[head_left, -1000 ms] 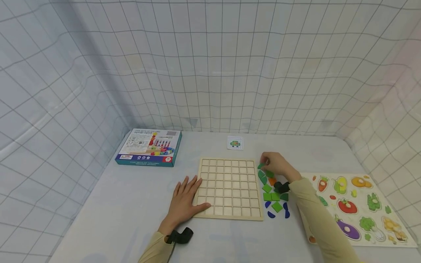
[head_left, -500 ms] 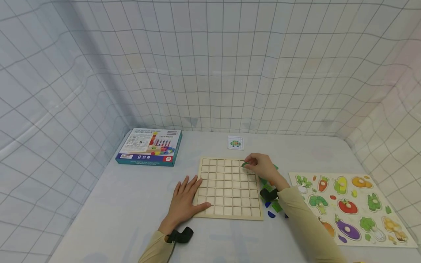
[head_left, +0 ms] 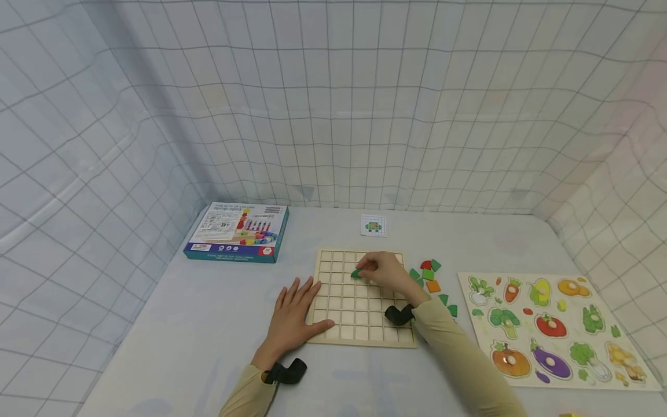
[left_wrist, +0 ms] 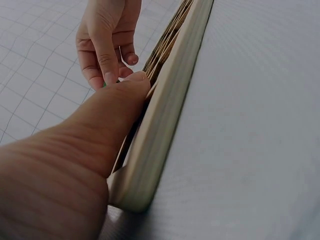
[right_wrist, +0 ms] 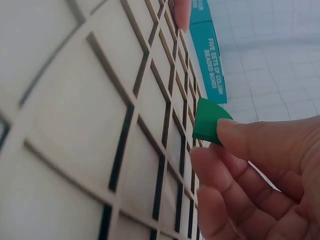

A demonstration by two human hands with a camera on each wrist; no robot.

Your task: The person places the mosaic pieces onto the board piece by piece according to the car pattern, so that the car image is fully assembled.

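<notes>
A wooden grid board (head_left: 348,318) lies flat on the table. Over its upper middle cells, my right hand (head_left: 385,271) pinches a green quarter-circle piece (right_wrist: 209,120) between thumb and fingertips; in the right wrist view the piece is held just off the grid. My left hand (head_left: 296,318) rests on the board's left edge, fingers spread and straight, thumb across the lower left corner. Right of the board lie loose pieces: a red one (head_left: 426,265), an orange square (head_left: 433,286), a green square (head_left: 428,274) and several dark green ones. The right forearm hides others.
A small card with a turtle-like picture (head_left: 373,226) lies beyond the board. At the back left sits a teal bead-set box (head_left: 234,233). A vegetable puzzle board (head_left: 526,324) lies at the right. A small yellow thing (head_left: 569,414) shows at the bottom edge.
My right hand has picked up the green quarter-circle piece from the loose pieces and carried it leftward over the grid board. My left hand has stayed in place.
</notes>
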